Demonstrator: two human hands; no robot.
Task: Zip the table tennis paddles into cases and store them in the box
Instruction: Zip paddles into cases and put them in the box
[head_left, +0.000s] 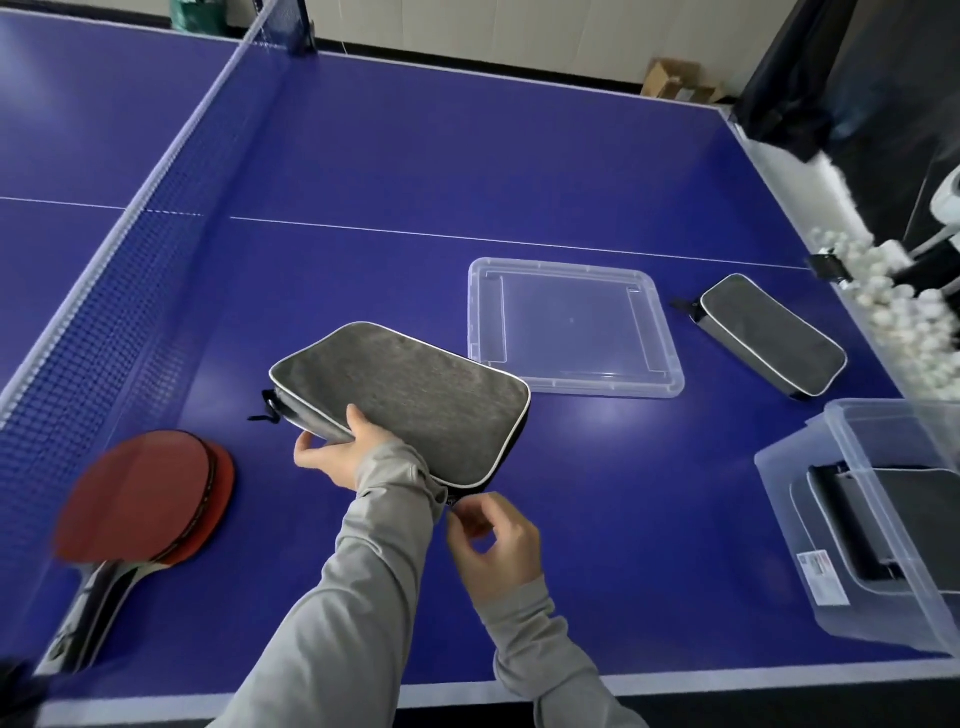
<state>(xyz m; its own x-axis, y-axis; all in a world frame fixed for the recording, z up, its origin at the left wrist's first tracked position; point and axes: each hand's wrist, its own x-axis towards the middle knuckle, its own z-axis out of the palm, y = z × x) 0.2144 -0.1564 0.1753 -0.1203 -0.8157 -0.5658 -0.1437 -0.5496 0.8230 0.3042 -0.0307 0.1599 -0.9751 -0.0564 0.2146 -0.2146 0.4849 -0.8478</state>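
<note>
A grey paddle case (415, 400) with white piping is tilted up off the blue table. My left hand (343, 452) grips its near long edge, thumb on top. My right hand (493, 540) pinches the zipper pull at the case's near corner. Two red paddles (150, 493) lie stacked at the left beside the net, handles towards me. A second grey case (774, 332) lies at the far right. The clear plastic box (795, 488) stands at the right edge with another dark case (883, 525) inside it.
The box's clear lid (670, 374) lies flat behind the held case. The net (130, 249) runs along the left. A trough of several white balls (893, 306) borders the right side. The table's white near edge (519, 686) is just below my forearms.
</note>
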